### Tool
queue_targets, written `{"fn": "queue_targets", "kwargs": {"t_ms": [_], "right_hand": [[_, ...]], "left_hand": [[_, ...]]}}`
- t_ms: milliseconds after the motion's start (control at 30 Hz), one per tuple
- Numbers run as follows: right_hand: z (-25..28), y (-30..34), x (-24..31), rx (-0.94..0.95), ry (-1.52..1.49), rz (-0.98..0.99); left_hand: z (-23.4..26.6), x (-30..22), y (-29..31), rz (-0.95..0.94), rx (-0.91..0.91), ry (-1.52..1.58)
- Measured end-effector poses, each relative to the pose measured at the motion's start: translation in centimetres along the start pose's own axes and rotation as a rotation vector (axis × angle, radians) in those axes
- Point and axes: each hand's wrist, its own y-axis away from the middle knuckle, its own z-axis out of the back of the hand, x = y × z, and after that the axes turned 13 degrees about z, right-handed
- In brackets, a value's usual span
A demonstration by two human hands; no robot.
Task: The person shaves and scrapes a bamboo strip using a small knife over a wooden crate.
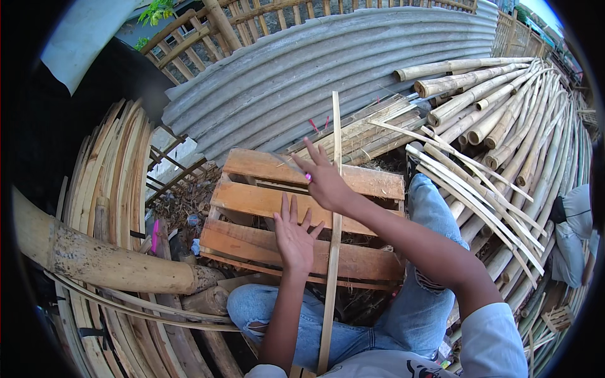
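Note:
My left hand [294, 244] is raised palm up over the front slats of a wooden slatted stand [246, 200], with spread fingers and nothing in it. Just beyond it, to the right, my right hand [326, 181] hovers over the same stand, fingers stretched apart. A small pink spot shows at its edge; what it is I cannot make out. A long flat bamboo strip [334, 271] runs from my lap across the stand. My right wrist crosses above the strip, and neither hand grips it.
Split bamboo strips [110, 183] are stacked at left, near a thick bamboo pole [120, 261]. Round bamboo poles [485, 120] fill the right side, with pale loose strips [479, 201] on top. Corrugated sheeting [328, 57] stands behind. Another person's leg [570, 252] shows at far right.

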Motion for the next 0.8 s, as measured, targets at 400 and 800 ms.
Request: {"fn": "queue_targets", "kwargs": {"t_ms": [400, 800], "right_hand": [[2.4, 2.5, 4.7, 0.357, -0.781, -0.256], [-3.9, 5.4, 5.4, 0.253, -0.837, -0.144]], "left_hand": [[-0.7, -0.4, 1.0, -0.007, -0.005, 0.024], [2.1, 0.2, -0.7, 0.062, 0.000, 0.107]]}}
